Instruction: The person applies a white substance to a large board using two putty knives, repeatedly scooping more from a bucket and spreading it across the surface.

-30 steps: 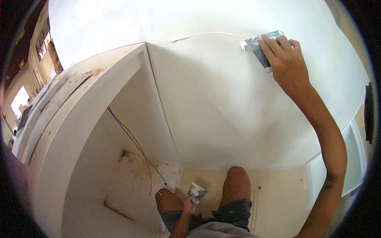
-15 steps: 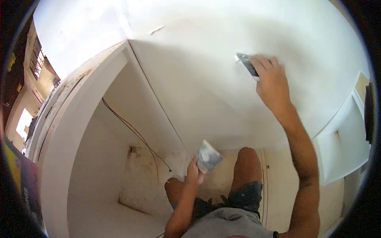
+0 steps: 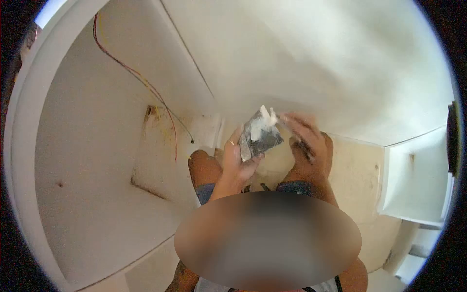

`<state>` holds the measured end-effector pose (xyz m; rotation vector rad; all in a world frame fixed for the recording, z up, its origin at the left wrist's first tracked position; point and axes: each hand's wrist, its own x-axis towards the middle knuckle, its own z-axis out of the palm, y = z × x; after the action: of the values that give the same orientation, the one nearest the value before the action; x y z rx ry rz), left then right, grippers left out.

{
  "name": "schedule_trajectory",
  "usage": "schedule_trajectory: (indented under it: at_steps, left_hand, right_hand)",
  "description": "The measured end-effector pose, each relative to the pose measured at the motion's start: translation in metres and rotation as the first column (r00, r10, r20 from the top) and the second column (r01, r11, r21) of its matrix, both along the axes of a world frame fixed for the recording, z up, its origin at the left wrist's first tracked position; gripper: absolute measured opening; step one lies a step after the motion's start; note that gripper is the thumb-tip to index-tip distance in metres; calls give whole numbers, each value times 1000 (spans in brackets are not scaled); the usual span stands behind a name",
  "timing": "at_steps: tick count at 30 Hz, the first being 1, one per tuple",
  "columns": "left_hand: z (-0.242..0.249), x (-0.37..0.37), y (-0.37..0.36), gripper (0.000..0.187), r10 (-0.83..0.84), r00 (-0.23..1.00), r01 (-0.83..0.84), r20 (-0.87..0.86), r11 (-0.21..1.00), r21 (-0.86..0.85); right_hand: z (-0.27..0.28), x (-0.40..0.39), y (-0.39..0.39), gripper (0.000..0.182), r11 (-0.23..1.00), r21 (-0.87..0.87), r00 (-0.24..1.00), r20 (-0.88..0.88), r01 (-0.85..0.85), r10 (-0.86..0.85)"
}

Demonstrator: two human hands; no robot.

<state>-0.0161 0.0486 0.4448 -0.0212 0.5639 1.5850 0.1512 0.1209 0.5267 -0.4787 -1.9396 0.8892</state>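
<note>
My left hand [image 3: 237, 158] holds a flat metal plate [image 3: 260, 136] smeared with white filler, tilted up in front of me. My right hand [image 3: 304, 141] is beside it, gripping a putty knife whose blade is mostly hidden and blurred by motion; its tip meets the lump of white filler [image 3: 265, 117] at the plate's top edge. Both hands are above my bare knees [image 3: 204, 168], close to the white wall [image 3: 316, 63].
A white recessed niche [image 3: 97, 146] opens on the left, with red and yellow wires [image 3: 146, 87] hanging from its top down to a stained cut-out [image 3: 151, 114]. A white ledge or panel [image 3: 413, 170] stands at the right. The floor below is pale beige.
My right hand came down off the wall with the putty knife and met the plate. My left hand lifted the plate higher. My view dropped from the upper wall toward my lap.
</note>
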Motion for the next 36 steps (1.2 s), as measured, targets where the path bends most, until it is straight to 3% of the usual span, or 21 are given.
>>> schedule_trajectory:
  at_steps: [2, 3, 5, 6, 7, 9, 11, 13, 15, 16, 18, 19, 21, 22, 24, 26, 29, 32, 36]
  left_hand:
    - [-14, -4, 0, 32, -83, 989, 60, 121, 981, 184]
    - [-7, -1, 1, 32, -70, 989, 47, 132, 984, 169]
    - [10, 9, 5, 36, 78, 994, -77, -76, 997, 7]
    - [12, 12, 3, 36, 81, 994, -81, -70, 997, 3]
    - [15, 11, 2, 40, 59, 997, -59, -54, 998, 6]
    - [15, 13, 0, 44, 40, 999, -39, -35, 999, 7]
    - [14, 16, 1, 48, 92, 993, -81, -77, 987, 136]
    - [12, 22, -3, 49, 148, 982, -132, -118, 982, 132]
    - [1, 17, -4, 53, 173, 980, -155, -94, 972, 176]
    - [-16, 12, -7, 56, 130, 991, -119, -37, 966, 229]
    - [-55, 5, -7, 58, 160, 961, -129, -226, 981, 145]
    - [-76, 2, -8, 58, 155, 960, -120, -235, 980, 158]
    - [-120, -12, -17, 46, 194, 947, -221, -257, 972, -81]
    - [-152, -17, -17, 46, 190, 946, -217, -263, 973, -75]
    - [-209, -23, -38, 43, 167, 963, -219, -214, 943, -250]
    - [-226, -20, -65, 43, 149, 972, -167, -182, 982, -90]
    - [-207, -12, -77, 46, 98, 966, -114, -241, 992, -53]
    - [-226, -20, -68, 45, 116, 974, -139, -194, 984, -109]
    - [-260, -31, -66, 37, 171, 975, -186, -140, 977, -102]
  right_hand:
    - [-25, -7, 6, 62, 962, 254, 991, -51, -103, 120]
    - [-41, -10, 11, 62, 964, 238, 991, -43, -116, 130]
    - [-63, -3, 27, 68, 985, 167, 988, 154, -48, 22]
    - [-62, 5, 38, 73, 996, 60, 960, 276, -65, 46]
    - [-57, 12, 51, 73, 996, 61, 958, 284, -66, 46]
    - [-49, 24, 70, 74, 932, 333, 750, 650, -143, -118]
    - [-49, 29, 75, 68, 959, 267, 775, 625, -97, -96]
    - [-48, 28, 77, 60, 945, 131, 890, 319, 300, -327]
    - [2, 29, 78, 53, 874, 38, 865, 132, 484, -485]
    - [25, 34, 91, 50, 792, 110, 795, 29, 600, -606]
    - [76, 47, 98, 46, 588, 195, 614, -129, 785, -778]
    - [110, 48, 103, 46, 475, 228, 517, -189, 850, -835]
    - [157, 35, 118, 47, 331, 229, 389, -287, 915, -875]
    - [174, 32, 140, 47, 280, 223, 335, -267, 934, -904]
    - [207, 17, 165, 48, 225, 218, 278, -255, 950, -926]
    - [228, -14, 168, 49, 87, 258, 126, -138, 962, -982]
    - [241, -56, 155, 47, 141, 295, 219, -251, 945, -943]
    - [244, -114, 136, 45, 99, 399, 236, -311, 912, -921]
    - [249, -167, 119, 44, 163, 472, 323, -280, 866, -904]
